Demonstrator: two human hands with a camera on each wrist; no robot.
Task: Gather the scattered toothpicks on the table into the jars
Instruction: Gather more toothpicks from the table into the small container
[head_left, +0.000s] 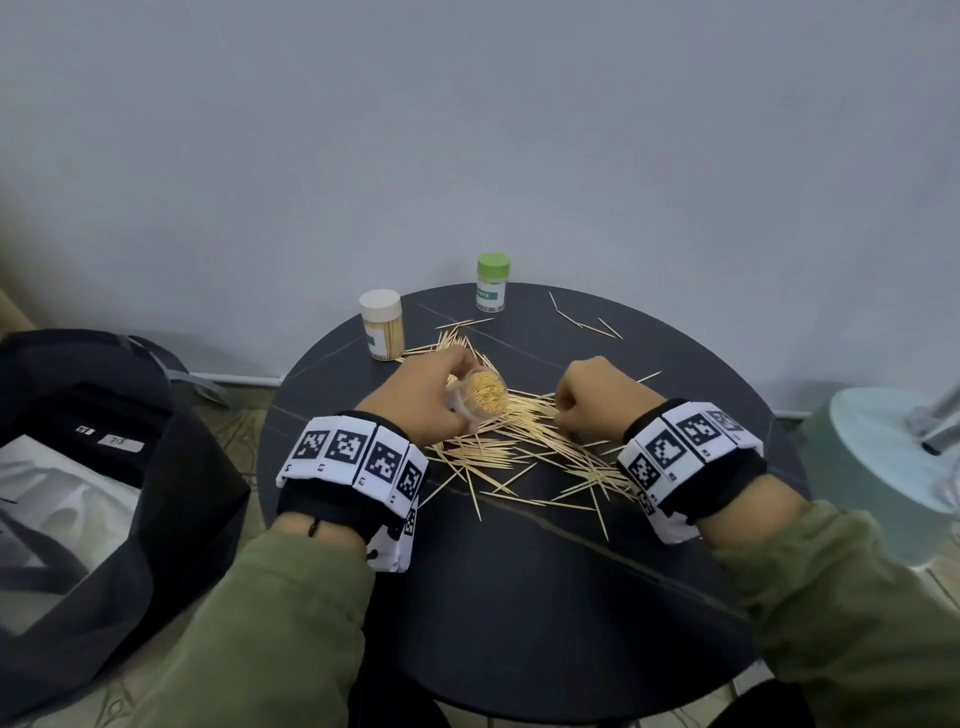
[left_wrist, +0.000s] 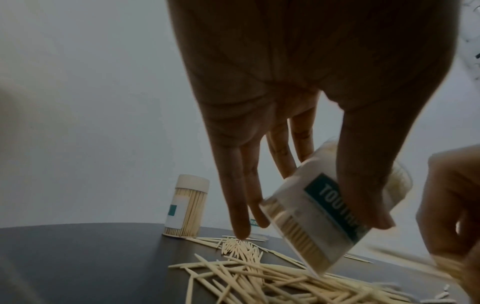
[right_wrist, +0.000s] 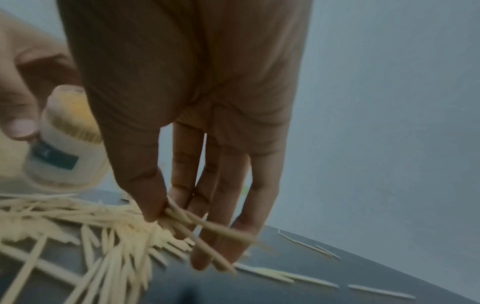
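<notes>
Fingers (right_wrist: 182, 207) of right hand (head_left: 597, 397) pinch toothpicks (right_wrist: 197, 226) beside open jar (head_left: 480, 397)

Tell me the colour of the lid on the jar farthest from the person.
Green: the lid shows best in the head view.

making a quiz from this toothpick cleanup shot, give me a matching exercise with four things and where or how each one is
Things:
1. open jar
2. white-lidded jar
3. green-lidded jar
4. small bunch of toothpicks

States:
A. stands capped at the table's far edge, by the wall
B. pinched in the right hand
C. held tilted in the left hand, packed with toothpicks
D. stands capped at the table's far left, full of toothpicks

Pairs: 1-C, 2-D, 3-A, 4-B
</notes>
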